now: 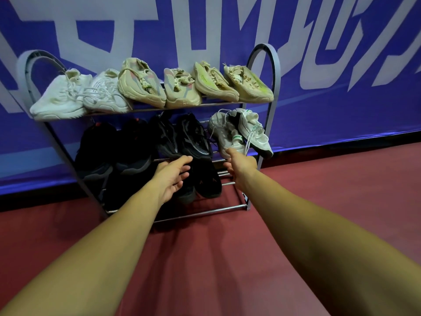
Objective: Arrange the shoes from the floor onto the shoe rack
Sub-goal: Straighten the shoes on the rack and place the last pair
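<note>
A grey metal shoe rack [274,71] with three tiers stands against the blue banner wall. Its top tier holds several white and beige sneakers [141,83]. The middle tier carries black sneakers [193,135] on the left and a white-and-green pair [252,131] on the right. More black shoes [208,181] sit on the bottom tier. My left hand [174,176] reaches palm-up, fingers apart, in front of the black shoes and holds nothing. My right hand [241,165] stretches toward the heel of the white pair; whether its fingers touch or grip it is hidden.
The red floor [205,258] in front of the rack shows no shoes. The right part of the bottom tier [230,208] shows bare rails. The blue banner [341,65] with large white letters covers the wall behind.
</note>
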Available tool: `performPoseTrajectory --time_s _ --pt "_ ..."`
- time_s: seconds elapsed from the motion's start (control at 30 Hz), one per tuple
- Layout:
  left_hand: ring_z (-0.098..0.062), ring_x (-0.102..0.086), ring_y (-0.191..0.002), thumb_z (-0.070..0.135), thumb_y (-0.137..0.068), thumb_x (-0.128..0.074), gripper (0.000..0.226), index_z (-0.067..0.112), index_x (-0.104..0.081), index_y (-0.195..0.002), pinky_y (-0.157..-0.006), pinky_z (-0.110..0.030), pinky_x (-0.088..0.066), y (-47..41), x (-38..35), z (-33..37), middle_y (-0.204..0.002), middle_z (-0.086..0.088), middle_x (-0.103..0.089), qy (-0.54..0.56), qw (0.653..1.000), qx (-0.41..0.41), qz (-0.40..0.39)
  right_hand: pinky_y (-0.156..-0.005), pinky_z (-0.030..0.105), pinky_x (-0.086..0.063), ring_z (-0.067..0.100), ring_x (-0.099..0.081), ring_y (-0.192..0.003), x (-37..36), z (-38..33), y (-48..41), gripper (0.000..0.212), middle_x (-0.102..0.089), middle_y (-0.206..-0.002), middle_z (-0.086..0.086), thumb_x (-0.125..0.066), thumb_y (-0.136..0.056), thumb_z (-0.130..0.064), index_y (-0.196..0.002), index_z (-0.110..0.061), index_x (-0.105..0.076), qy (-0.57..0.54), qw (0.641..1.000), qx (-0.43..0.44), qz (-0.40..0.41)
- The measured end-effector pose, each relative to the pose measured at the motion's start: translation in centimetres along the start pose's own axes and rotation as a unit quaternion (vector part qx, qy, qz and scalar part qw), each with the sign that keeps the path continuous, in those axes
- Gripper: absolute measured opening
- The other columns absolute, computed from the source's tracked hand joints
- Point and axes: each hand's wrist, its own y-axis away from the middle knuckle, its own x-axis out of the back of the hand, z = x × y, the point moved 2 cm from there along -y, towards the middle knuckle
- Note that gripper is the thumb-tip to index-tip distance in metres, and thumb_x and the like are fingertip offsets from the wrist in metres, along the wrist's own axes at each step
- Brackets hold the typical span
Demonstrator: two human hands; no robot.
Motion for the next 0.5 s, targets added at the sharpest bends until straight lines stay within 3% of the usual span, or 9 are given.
performPoseTrajectory --time_s 0.1,0.2,0.3,0.37,0.43,0.5 --pt "-0.01 -0.062 -0.079 0.036 -0.081 -0.079 0.025 0.021 -0.063 -0.092 -0.058 -0.022 -0.039 0.0 -1.4 -0.4 -0.095 0.001 -0.071 -0.001 1.0 0.012 -0.003 -0.075 0.039 -0.054 0.022 -0.064 -0.084 0.4 0.3 -0.8 0.079 -0.072 -0.099 0.008 -0.078 -0.059 -0.057 -0.118 -0.008 -0.064 -0.005 0.999 -0.01 0.035" --pt "-0.01 -0.062 -0.08 0.038 -0.082 -0.078 0.023 0.021 -0.066 -0.093 -0.058 -0.021 -0.039 -0.2 -2.6 -1.0 -0.097 0.001 -0.072 -0.003 0.999 0.03 -0.015 -0.067 0.037 -0.049 0.023 -0.056 -0.077 0.2 0.0 -1.5 0.099 -0.067 -0.102 0.006 -0.075 -0.045 -0.067 -0.125 -0.011 -0.062 -0.035 0.999 -0.008 0.027" --pt "-0.012 -0.062 -0.083 0.04 -0.082 -0.077 0.026 0.02 -0.07 -0.097 -0.059 -0.022 -0.039 -0.5 -2.8 -1.2 -0.096 0.001 -0.073 -0.002 0.999 0.042 -0.031 -0.089 0.038 -0.054 0.022 -0.063 -0.086 0.0 -0.8 -1.7 0.073 -0.064 -0.086 0.001 -0.082 -0.067 -0.053 -0.122 -0.008 -0.063 -0.064 0.998 0.002 0.01" --pt "-0.012 -0.063 -0.082 0.044 -0.081 -0.077 0.034 0.018 -0.072 -0.102 -0.059 -0.022 -0.04 -0.6 -2.6 -1.3 -0.095 0.002 -0.073 -0.013 0.998 0.051 -0.036 -0.093 0.039 -0.054 0.021 -0.064 -0.089 0.1 -1.0 -2.0 0.058 -0.062 -0.087 0.002 -0.081 -0.075 -0.039 -0.119 -0.008 -0.061 -0.063 0.998 0.003 0.017" --pt "-0.011 -0.063 -0.082 0.043 -0.082 -0.076 0.034 0.017 -0.072 -0.104 -0.059 -0.021 -0.04 -0.6 -2.4 -1.3 -0.096 0.002 -0.073 -0.02 0.997 0.056 -0.04 -0.08 0.035 -0.056 0.024 -0.065 -0.092 -0.1 -1.0 -2.1 0.055 -0.066 -0.097 0.004 -0.079 -0.071 -0.034 -0.116 -0.008 -0.062 -0.064 0.998 -0.01 0.017" --pt "-0.011 -0.062 -0.082 0.039 -0.083 -0.075 0.029 0.018 -0.072 -0.103 -0.06 -0.021 -0.04 -0.5 -2.4 -1.3 -0.097 0.002 -0.072 -0.027 0.997 0.058 -0.045 -0.049 0.026 -0.048 0.02 -0.061 -0.075 -0.2 -1.1 -1.9 0.041 -0.066 -0.089 0.003 -0.074 -0.069 -0.032 -0.101 -0.009 -0.064 -0.067 0.997 -0.025 0.004"
